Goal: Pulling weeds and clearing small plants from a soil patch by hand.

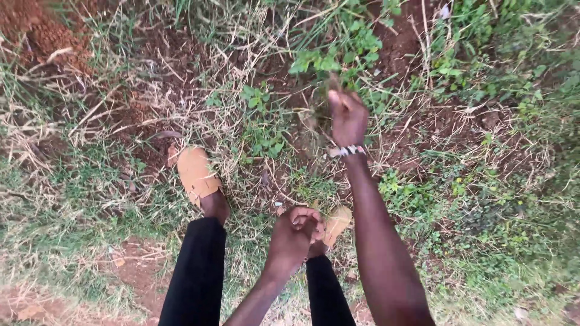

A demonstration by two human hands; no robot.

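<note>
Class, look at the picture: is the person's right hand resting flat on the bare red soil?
No: the right hand is closed around a tuft of dry grass, raised above the ground, not flat on the soil.

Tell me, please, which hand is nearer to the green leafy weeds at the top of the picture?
Right. The right hand reaches out to just below the green leafy weeds, closed on dry stems. The left hand is a closed fist far back, over the feet.

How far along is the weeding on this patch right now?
Done: bare red soil with loose dry stalks shows at left. In hand: the right hand is closed on a tuft of dry grass; the left hand is a closed fist near the knees. Left: green weeds stand ahead and grass at right.
</note>
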